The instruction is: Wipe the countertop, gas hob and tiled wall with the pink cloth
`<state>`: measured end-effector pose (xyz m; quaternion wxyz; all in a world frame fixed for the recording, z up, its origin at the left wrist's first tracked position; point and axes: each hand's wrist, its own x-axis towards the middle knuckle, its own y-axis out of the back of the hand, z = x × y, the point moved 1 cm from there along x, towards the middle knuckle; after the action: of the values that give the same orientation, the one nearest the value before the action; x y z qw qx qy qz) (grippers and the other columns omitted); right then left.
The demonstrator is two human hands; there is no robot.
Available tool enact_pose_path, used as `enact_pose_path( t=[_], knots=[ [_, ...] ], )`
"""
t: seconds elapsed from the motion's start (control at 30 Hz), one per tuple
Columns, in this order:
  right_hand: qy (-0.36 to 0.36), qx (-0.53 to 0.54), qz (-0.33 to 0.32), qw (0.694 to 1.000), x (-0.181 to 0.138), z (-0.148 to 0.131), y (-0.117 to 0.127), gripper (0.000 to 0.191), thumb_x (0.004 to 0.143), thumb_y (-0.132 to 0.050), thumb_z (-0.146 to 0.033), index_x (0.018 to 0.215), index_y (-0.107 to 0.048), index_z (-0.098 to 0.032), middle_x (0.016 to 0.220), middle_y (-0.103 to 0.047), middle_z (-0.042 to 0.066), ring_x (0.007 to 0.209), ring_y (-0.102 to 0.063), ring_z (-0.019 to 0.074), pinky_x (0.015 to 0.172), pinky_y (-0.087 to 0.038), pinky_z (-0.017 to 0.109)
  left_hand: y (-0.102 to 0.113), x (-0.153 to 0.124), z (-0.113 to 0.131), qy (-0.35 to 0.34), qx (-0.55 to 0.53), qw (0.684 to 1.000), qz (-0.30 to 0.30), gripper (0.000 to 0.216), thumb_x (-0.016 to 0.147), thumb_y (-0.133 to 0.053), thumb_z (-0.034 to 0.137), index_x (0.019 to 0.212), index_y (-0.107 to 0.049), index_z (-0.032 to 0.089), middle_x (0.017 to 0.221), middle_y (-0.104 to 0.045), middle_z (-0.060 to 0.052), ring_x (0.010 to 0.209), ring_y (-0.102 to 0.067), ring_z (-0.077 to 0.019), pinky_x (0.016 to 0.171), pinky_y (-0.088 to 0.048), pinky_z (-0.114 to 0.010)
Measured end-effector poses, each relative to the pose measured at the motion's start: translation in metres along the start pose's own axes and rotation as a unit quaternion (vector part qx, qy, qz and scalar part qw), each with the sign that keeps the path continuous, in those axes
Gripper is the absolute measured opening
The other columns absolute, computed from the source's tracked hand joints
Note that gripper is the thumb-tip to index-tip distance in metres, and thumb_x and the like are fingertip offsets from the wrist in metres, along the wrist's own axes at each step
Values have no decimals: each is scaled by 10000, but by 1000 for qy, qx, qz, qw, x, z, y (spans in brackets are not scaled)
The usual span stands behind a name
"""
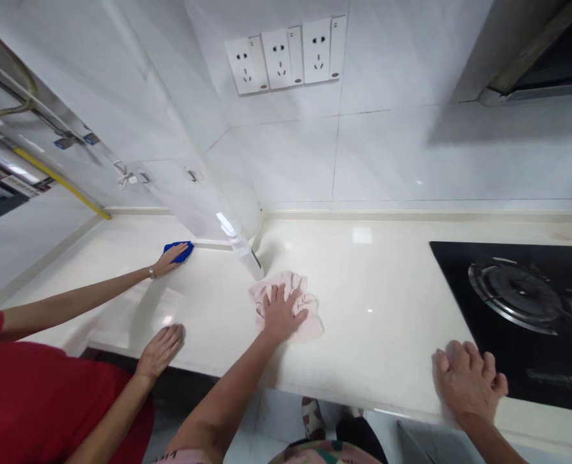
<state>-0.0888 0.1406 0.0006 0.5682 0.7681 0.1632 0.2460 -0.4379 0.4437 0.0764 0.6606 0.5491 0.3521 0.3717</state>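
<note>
1. Along a cream stone worktop (373, 341) in a kitchen, a white tiled wall (402, 161) rises behind, carrying a white triple socket panel (286, 58). A black glass gas hob (532, 322) with a metal burner (515, 290) is set into the worktop at the right.
2. A co-worker in a red shirt (39, 393) stands at the left. One of their hands (169, 260) lies on a blue cloth (182, 252) near the far wall, and their other hand (160, 351) rests flat near the front edge.
3. A white bottle (242, 251) leans in the wall corner, tilted, and is partly blurred by glare.
4. The left hand (281, 316) reaches forward, palm down, and lies on a crumpled pink cloth (310, 322), which sits mid-worktop just in front of the bottle.
5. Its fingers (279, 296) are spread open and press on the pink cloth without gathering it.
6. The right hand (469, 380) lies palm down at the hob's near corner, its fingers (460, 361) loosely open and holding nothing.
</note>
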Motion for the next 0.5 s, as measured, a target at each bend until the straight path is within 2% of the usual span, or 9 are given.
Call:
enact_pose_path(
  t=[0.07,0.3,0.4,0.5],
  knots=[
    [3,-4,4,1000,-1,-2,1,610,997,-339,-507,1452,-598,-194,1572,-528,187,1555,-312,434,1183,-288,739,5,38,6,0,-1,1000,-1,698,920,-594,644,1559,-545,368,1706,-404,-114,1583,-274,-448,1251,-197,-662],
    [25,-22,54,998,-3,-14,2,595,1039,-326,-457,1436,-597,-107,1554,-537,226,1555,-317,439,1204,-265,728,17,168,32,75,-6,997,19,731,956,-485,673,1596,-490,319,1728,-335,-161,1577,-235,-463,1219,-186,-702],
    [30,-32,60,997,-2,-16,2,573,1048,-335,-429,1450,-591,-111,1538,-550,228,1559,-317,430,1211,-260,715,12,212,70,93,-23,995,7,750,970,-442,682,1612,-466,294,1752,-286,-165,1586,-191,-489,1218,-148,-712],
    [33,-41,70,996,-2,-16,3,575,1056,-331,-432,1448,-591,-103,1532,-561,225,1557,-326,423,1222,-253,702,0,235,139,35,-46,998,-21,770,973,-424,680,1625,-448,271,1772,-235,-168,1596,-155,-501,1220,-121,-710]
  ],
)
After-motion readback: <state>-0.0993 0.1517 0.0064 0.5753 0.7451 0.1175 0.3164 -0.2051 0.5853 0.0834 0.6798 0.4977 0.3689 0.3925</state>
